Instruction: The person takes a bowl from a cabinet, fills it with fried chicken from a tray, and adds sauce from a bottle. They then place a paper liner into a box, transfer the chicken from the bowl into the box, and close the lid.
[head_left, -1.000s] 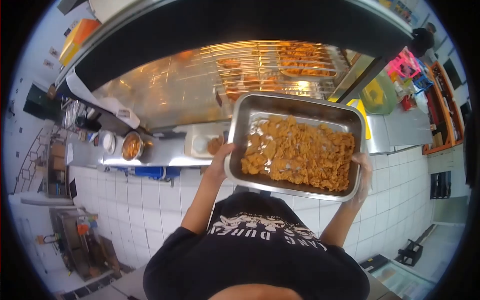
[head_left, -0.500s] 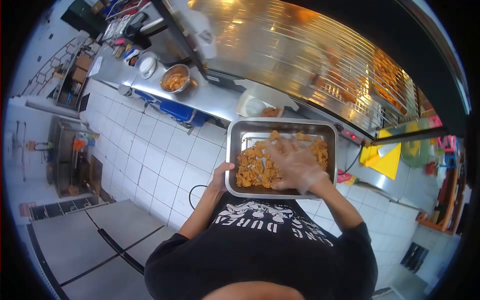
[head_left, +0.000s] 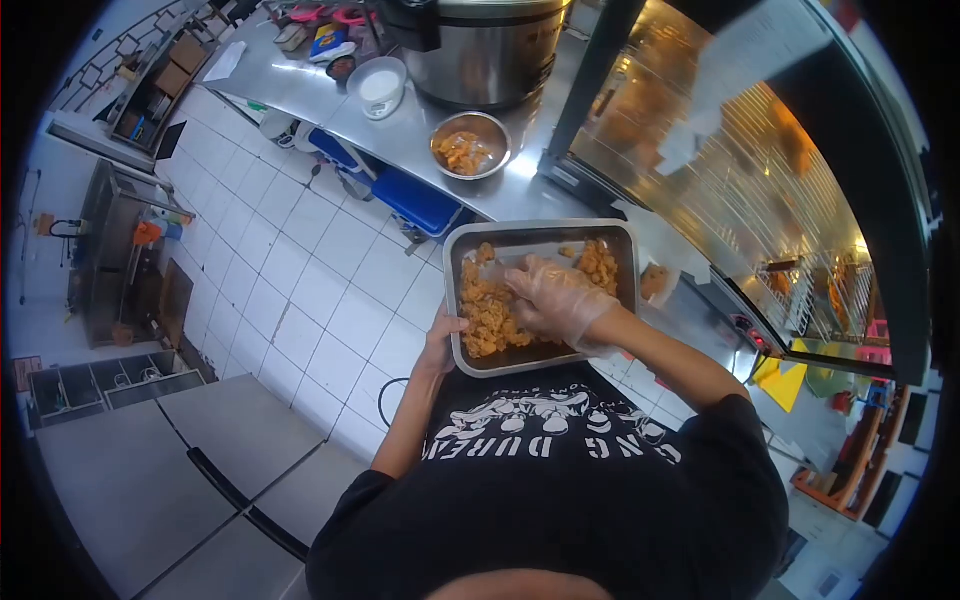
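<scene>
A deep metal tray [head_left: 545, 372] with battered fried chicken pieces [head_left: 490, 325] is held in front of my body. My left hand [head_left: 442, 338] grips its left rim, thumb on top and the other fingers underneath. My right hand [head_left: 562, 300], in a clear plastic glove, reaches into the tray. Its fingers curl down around some of the pieces, though the palm side is hidden. More chicken is heaped in the tray's far right corner, and the pale tray bottom shows between the heaps.
Beyond the tray runs a steel counter [head_left: 530, 195] with a metal bowl [head_left: 497, 135] of orange-coloured food, a white container [head_left: 380, 90] and a large cooker [head_left: 480, 60]. A lit glass display cabinet [head_left: 690, 120] stands to the right. Blue bins [head_left: 420, 203] sit below the counter.
My view and body have turned, with the tray now facing the bowl and cooker. My right hand went from spread fingers over the chicken to curled ones. The left hand keeps its hold.
</scene>
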